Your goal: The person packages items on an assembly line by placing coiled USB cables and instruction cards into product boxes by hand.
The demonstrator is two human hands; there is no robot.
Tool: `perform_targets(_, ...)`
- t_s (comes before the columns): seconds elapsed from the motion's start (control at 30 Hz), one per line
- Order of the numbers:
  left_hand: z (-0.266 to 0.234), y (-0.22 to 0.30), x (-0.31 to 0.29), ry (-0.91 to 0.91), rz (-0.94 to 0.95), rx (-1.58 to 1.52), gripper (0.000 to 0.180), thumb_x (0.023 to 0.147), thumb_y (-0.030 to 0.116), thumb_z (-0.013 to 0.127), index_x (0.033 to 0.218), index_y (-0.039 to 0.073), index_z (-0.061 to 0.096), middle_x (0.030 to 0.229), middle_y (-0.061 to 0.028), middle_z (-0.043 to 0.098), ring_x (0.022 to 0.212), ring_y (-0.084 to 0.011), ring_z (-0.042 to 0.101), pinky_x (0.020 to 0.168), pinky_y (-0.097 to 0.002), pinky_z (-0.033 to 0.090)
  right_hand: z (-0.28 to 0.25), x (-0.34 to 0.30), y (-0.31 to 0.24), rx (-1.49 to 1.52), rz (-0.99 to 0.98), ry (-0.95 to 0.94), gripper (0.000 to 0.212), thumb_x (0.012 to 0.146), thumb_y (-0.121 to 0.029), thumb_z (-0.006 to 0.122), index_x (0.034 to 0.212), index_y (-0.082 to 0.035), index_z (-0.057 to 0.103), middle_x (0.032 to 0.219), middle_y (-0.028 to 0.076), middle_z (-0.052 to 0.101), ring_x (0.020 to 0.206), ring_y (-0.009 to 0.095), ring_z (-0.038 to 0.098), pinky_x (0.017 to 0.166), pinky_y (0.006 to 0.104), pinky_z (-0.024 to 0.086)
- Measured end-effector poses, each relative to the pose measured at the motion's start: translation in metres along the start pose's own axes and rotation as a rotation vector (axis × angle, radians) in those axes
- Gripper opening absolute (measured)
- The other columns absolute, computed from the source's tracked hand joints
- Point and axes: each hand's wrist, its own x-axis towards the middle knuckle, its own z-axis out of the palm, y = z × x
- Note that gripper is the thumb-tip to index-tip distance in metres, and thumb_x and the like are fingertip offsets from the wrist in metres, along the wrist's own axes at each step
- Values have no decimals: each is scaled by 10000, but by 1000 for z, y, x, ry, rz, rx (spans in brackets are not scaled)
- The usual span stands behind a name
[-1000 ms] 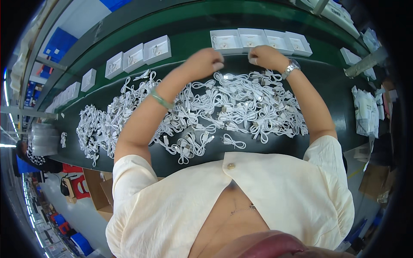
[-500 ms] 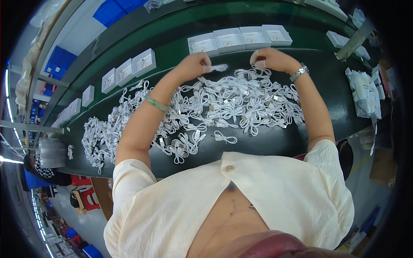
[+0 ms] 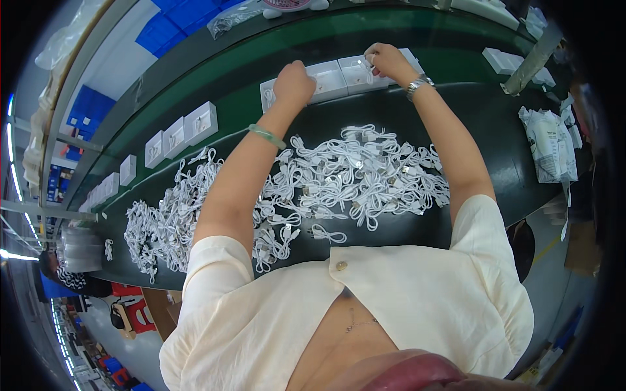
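My right hand (image 3: 391,63) is over a row of open white boxes (image 3: 326,83) beyond the cable heap. Its fingers pinch a coiled white USB cable (image 3: 368,74) above one of the boxes. To the left, my left hand (image 3: 295,85) is closed, knuckles up, over the left part of the same row. Its fingertips, and anything between them, are hidden by the back of the hand. Below both arms lies a large heap of bundled white USB cables (image 3: 365,173) on the dark table. One cable bundle (image 3: 328,234) lies apart, nearer to me.
More open white boxes (image 3: 175,137) line the green strip (image 3: 238,107) to the left. A white plastic package (image 3: 549,144) lies at the table's right end, near a metal post (image 3: 535,62). Blue bins (image 3: 163,32) and a pink fan (image 3: 287,5) stand beyond.
Both hands have moved away from me, from the heap's far edge to over the box row. The right hand now has a cable lifted; the left hand's cable is out of sight.
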Motion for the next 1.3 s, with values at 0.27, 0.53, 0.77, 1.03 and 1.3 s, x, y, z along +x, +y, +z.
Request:
perform_targets(0.27,22,14,9,52,197,-147,310,758,261,638,900,-13,610,920,-190,627,869,-341,603,769,-386,483,33,31,-6,179,101,77,188,814,-137,555,933,-6,619,797,81,645,661,140,629,567,242,491)
perform_targets(0.53,6,36,-24,-355,-88,-1049,223,871,217,473,968,19,510,734,-39,552,621,-105,537,503,-249,425,11,-32,-37,476,-88,-286,298,858,-202,574,1096,-23,578,820,31,588,713,92,550,650,224,474)
perform_targets(0.77,-30,40,-67,-846,-163,-1300,192,855,125,429,1017,49,498,684,32,379,533,-49,293,453,-191,265,10,-71,-34,444,-121,-498,290,865,-272,590,1075,-73,625,857,-2,597,734,74,506,675,213,431)
perform_targets(1.03,1,37,-66,-201,159,-726,227,927,224,458,939,10,531,720,-45,515,610,-127,461,519,-292,384,36,-69,-53,149,-258,37,209,824,-224,629,905,-35,659,785,51,637,663,123,567,612,238,454)
perform_targets(1.3,-16,16,-53,-161,14,-668,256,900,209,458,874,-27,553,875,-231,616,832,-393,575,730,-459,441,57,-25,-51,172,-352,47,240,814,-261,609,875,-33,656,835,141,653,758,274,615,678,341,465)
